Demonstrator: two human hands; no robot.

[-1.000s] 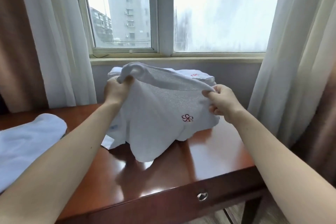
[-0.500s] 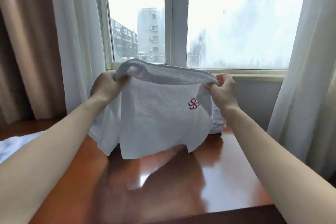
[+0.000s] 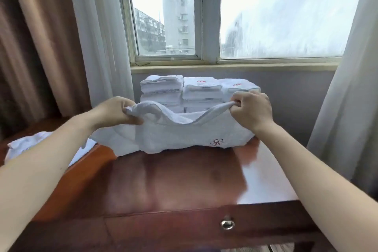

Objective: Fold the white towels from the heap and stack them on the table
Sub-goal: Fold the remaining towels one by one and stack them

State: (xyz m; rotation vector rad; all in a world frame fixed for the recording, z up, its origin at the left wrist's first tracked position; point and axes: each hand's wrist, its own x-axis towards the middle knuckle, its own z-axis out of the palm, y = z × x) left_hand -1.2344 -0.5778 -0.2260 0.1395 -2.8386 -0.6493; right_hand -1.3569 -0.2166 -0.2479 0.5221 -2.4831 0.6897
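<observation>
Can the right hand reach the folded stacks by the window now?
Probably: the right hand is just in front of the folded stacks, nothing between them. But it grips the towel, so it isn't free.

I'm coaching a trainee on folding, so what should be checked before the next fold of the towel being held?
1. Left hand grips the towel at its top edge: ok.
2. Right hand grips the opposite end: ok.
3. Top edge straight between the hands: not ok, it sags.
4. Bare table in front for laying it down: ok.
5. Towel clear of the folded stacks behind: cannot tell.
</observation>
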